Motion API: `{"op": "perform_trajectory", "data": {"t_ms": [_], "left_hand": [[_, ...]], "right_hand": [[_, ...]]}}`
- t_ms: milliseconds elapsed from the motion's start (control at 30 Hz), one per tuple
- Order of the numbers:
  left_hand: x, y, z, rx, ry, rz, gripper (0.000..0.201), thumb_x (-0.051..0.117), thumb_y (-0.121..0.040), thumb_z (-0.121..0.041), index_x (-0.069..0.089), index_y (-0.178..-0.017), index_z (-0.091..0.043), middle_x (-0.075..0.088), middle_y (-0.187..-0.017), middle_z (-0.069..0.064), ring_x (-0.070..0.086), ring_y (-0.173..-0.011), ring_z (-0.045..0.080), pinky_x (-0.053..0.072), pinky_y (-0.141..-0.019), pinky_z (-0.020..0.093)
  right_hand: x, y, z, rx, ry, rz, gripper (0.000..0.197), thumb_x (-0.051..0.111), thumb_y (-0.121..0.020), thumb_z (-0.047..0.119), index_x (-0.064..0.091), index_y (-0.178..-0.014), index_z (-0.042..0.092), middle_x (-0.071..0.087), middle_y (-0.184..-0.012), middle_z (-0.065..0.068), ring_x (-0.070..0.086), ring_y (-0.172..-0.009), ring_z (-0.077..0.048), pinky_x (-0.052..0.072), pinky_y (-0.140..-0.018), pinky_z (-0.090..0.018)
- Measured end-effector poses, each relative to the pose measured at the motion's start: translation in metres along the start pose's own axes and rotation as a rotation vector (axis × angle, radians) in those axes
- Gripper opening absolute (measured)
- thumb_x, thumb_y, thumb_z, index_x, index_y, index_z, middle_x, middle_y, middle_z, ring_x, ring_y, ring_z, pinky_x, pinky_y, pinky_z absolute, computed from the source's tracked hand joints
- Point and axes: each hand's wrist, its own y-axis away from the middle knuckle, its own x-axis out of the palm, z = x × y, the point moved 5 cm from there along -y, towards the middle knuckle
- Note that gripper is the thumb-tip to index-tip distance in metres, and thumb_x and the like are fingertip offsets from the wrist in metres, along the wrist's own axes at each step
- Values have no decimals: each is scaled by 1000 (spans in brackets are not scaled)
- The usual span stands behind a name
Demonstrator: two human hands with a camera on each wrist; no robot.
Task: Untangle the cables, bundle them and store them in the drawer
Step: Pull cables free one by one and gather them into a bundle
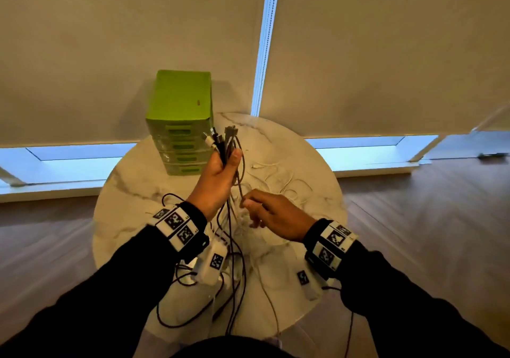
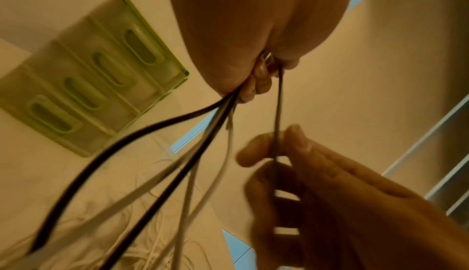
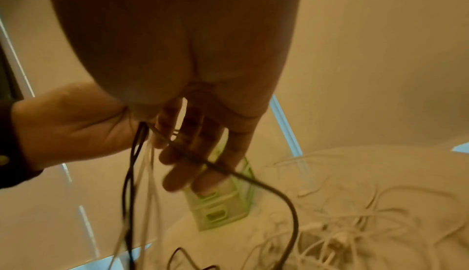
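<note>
I see the drawer box [image 1: 180,125] at the back left of the round table [image 1: 303,147]. My left hand [image 1: 218,175] is up in front of it with a bunch of cables [image 1: 223,139], and my right hand [image 1: 271,214] is just right of it and lower. More loose cables [image 1: 281,181] lie on the table behind my right hand.

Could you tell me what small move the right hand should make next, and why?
Probably slide the right hand down the dark cable it pinches, drawing it free. The left hand grips the gathered cable ends, while the white cables lie tangled on the table.
</note>
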Motion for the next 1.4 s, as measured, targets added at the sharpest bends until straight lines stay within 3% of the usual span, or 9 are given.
{"op": "perform_trajectory", "data": {"t_ms": [267,400,500,600,700,933,1133,1300,1400], "left_hand": [[56,-10,-7,-138,299,174,31,37,-107,-41,49,-87,-20,37,-64,-12,26,-49,4,26,-44,17],[85,6,-8,-233,475,295,33,36,-108,-34,46,-82,-16,33,-65,-6,21,-49,6,18,-46,20],[100,15,-1,-306,554,331,31,38,-108,-32,47,-83,-16,34,-65,-5,26,-49,6,22,-47,20],[110,22,8,-350,594,346,24,38,-108,-30,49,-90,-18,37,-65,-5,31,-51,7,28,-46,19],[119,24,19,-385,610,342,26,39,-108,-31,50,-88,-17,36,-65,-4,33,-54,9,31,-48,20],[125,12,40,-347,431,287,34,36,-108,-34,42,-80,-17,34,-64,-5,35,-53,8,32,-49,21],[109,0,49,-338,371,189,37,33,-108,-40,39,-78,-20,28,-64,-6,21,-53,7,18,-51,24],[105,4,37,-372,497,277,33,34,-107,-41,44,-84,-21,30,-58,-6,24,-50,7,21,-48,21],[109,11,30,-369,527,346,31,33,-108,-39,49,-90,-19,34,-57,-4,31,-50,10,26,-52,24]], "right_hand": [[-98,70,-31,128,66,-500,30,41,-107,37,52,-84,21,56,-74,11,52,-70,-9,41,-67,-26],[-97,115,-116,618,322,-213,30,40,-106,34,62,-94,17,64,-86,2,60,-83,-22,44,-74,-32],[-66,157,-172,917,437,42,33,44,-102,28,52,-132,20,57,-134,-10,58,-116,-28,46,-94,-35],[-38,156,-165,726,406,-17,63,56,-96,26,29,-153,23,35,-157,-8,41,-139,-29,34,-114,-40],[-14,132,-119,387,115,-99,68,61,-92,14,32,-153,22,38,-155,1,37,-141,-13,30,-116,-30],[-20,112,-66,119,60,-348,20,50,-104,31,60,-102,14,60,-93,-1,55,-86,-13,47,-79,-30],[-69,142,-106,405,100,-559,31,38,-107,37,53,-91,16,63,-84,-5,60,-76,-23,47,-68,-31],[-62,178,-185,1083,338,143,43,48,-99,38,55,-133,13,51,-145,-13,49,-131,-31,39,-102,-37],[-60,148,-149,847,115,25,65,60,-92,31,36,-151,16,34,-158,-8,34,-142,-26,31,-111,-37]]}}
